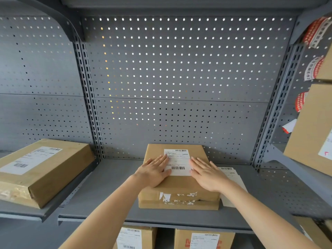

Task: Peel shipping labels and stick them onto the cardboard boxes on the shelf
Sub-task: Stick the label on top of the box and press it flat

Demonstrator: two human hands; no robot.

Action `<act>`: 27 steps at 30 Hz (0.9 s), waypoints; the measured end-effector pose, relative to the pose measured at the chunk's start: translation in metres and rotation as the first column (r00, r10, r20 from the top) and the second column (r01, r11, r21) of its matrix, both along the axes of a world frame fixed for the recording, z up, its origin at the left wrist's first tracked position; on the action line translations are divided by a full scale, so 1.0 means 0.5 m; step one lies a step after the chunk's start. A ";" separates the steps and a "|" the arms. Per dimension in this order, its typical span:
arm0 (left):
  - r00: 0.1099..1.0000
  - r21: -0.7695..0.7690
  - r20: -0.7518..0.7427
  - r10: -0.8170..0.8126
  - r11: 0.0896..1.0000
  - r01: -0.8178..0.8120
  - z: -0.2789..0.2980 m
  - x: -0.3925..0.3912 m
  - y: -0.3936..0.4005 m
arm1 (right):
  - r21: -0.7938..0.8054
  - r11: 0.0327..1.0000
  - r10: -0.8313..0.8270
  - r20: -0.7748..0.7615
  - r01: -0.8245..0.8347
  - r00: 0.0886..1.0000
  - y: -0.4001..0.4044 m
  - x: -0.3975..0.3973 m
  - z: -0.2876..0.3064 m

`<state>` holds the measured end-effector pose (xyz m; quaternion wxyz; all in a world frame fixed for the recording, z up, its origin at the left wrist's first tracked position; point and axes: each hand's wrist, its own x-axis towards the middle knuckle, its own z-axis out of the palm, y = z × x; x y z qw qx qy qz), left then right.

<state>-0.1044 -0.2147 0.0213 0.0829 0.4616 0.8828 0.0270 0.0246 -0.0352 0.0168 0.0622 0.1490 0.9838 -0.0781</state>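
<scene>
Both your forearms reach up to the cardboard box on the shelf. Left hand and right hand lie flat, fingers spread, gripping nothing, flanking the label, whose long axis runs away from you.

A box sits on the middle shelf, in front of the pegboard. On the box lies a label; the left hand rests flat on the label's left edge, the right hand on its right edge. Right of the box, loose label sheets lie on the shelf. Left of the box, a second box sits on the neighbouring shelf. Below the box stand two more boxes.
</scene>
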 end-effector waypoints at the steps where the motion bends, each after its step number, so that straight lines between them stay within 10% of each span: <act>1: 1.000 -0.002 0.000 0.002 1.000 -0.002 -0.001 -0.002 -0.001 | -0.005 1.000 -0.002 0.001 0.002 1.000 0.006 0.003 0.000; 27: 0.988 -0.019 -0.090 0.129 0.991 -0.131 -0.005 -0.027 -0.054 | -0.112 0.994 0.005 -0.104 -0.017 0.995 0.016 0.011 -0.013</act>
